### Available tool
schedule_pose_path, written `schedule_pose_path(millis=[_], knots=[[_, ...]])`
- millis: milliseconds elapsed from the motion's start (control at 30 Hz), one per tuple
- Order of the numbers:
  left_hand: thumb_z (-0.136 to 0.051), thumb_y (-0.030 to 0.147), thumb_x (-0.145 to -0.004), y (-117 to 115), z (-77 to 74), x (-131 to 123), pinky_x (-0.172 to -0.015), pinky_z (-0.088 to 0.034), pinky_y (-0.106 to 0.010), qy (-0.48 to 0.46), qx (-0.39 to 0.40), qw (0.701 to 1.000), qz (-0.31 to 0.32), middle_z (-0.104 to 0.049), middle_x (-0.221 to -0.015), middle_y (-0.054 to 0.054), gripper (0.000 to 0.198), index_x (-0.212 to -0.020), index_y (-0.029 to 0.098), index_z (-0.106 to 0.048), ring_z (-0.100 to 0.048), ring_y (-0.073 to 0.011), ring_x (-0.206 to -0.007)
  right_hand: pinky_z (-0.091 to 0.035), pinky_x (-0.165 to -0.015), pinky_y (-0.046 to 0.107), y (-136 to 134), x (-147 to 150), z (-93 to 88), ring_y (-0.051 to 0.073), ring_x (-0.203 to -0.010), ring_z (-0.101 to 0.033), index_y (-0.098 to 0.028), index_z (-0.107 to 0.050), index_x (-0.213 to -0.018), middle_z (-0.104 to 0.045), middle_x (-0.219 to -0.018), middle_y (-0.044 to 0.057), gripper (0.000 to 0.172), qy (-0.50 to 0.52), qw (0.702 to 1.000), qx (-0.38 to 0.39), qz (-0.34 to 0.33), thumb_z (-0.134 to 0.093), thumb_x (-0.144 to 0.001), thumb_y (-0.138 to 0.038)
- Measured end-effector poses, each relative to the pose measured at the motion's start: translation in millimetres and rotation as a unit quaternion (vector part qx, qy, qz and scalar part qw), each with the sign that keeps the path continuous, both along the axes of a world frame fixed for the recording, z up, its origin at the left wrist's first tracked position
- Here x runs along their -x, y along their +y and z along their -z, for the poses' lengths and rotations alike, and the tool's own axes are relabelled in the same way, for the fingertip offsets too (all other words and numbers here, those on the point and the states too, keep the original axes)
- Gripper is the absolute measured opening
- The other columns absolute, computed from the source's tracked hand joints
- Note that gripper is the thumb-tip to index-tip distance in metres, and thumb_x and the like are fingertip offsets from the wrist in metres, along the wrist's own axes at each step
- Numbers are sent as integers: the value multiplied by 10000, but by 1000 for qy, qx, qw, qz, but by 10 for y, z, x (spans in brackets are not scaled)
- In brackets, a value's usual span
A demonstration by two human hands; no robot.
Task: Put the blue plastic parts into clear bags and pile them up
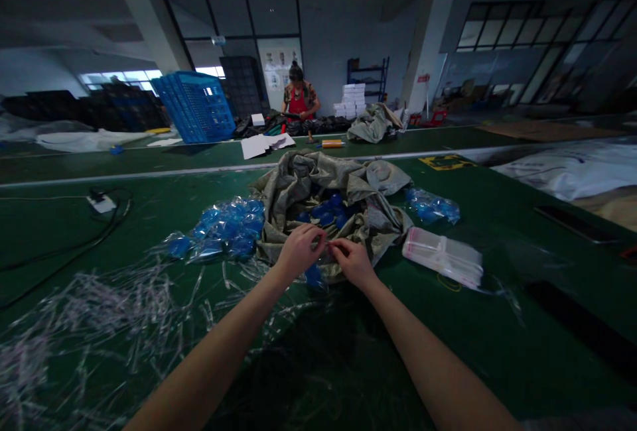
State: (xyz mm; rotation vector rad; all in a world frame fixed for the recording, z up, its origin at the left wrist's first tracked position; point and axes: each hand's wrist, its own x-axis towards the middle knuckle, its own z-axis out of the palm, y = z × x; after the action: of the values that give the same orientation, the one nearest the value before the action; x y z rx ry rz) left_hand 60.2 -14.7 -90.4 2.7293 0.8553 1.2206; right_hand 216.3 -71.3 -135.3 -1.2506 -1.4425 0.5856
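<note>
My left hand point(300, 250) and my right hand point(353, 263) meet fingertip to fingertip, both pinching the top of a small clear plastic bag. A blue piece point(313, 276) shows below my left hand, apparently inside that bag. Just behind my hands lies an open grey-green woven sack point(318, 169), its rim rolled down, with several round blue pieces point(331, 209) inside. To the left sits a heap of bagged blue pieces point(229, 225). On the right are a few more bagged blue pieces point(432, 206) and a tied stack of clear bags point(442, 256).
Torn plastic strips point(114, 305) litter the green table at left, near a power socket point(102, 203) with black cables. A phone point(574, 224) lies at right. Beyond stand a blue crate point(194, 107), an orange-handled tool point(332, 143) and a person point(300, 96) in a red apron.
</note>
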Motion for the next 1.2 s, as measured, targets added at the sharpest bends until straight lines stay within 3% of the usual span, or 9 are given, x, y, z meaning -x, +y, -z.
schedule_pose_path(millis=[133,400,700,933,1200], knots=[[-558,199,-841,-75,13,55,-852,-483,-356,10,-29,999,28,-667,-999,-74,176,-995,181,-641,-594,-203,-958,-534,-714,308,15,13,23,186,-773,-656,-197,-691,-921,-713,-860,50,201,20,1000,4,-7,-532,-836,-284],[-536,281,-901,-19,67,31,-815,-458,-361,71,-29,997,32,-717,-980,-28,186,-970,227,-700,-587,-189,-895,-517,-706,303,-19,15,-31,178,-730,-632,-188,-686,-916,-696,-821,50,210,-18,1000,-14,-17,-495,-849,-241],[-556,189,-875,0,94,-7,-804,-468,-333,6,63,997,32,-710,-865,-29,132,-837,201,-681,-606,-179,-838,-508,-710,299,-30,9,-34,183,-750,-646,-211,-707,-916,-712,-825,41,204,-35,999,-22,-6,-520,-855,-267],[-505,170,-885,10,114,-48,-774,-487,-316,-59,97,993,9,-649,-836,-47,120,-842,181,-617,-601,-178,-830,-515,-758,316,-35,13,-25,194,-800,-662,-208,-701,-920,-721,-859,50,194,-42,999,-25,4,-525,-843,-233],[-590,216,-841,-79,96,8,-838,-467,-346,31,17,999,28,-691,-963,-51,114,-927,196,-662,-597,-189,-908,-513,-785,327,-31,5,-18,197,-832,-662,-199,-692,-948,-722,-920,64,213,-58,998,-22,15,-507,-844,-213]])
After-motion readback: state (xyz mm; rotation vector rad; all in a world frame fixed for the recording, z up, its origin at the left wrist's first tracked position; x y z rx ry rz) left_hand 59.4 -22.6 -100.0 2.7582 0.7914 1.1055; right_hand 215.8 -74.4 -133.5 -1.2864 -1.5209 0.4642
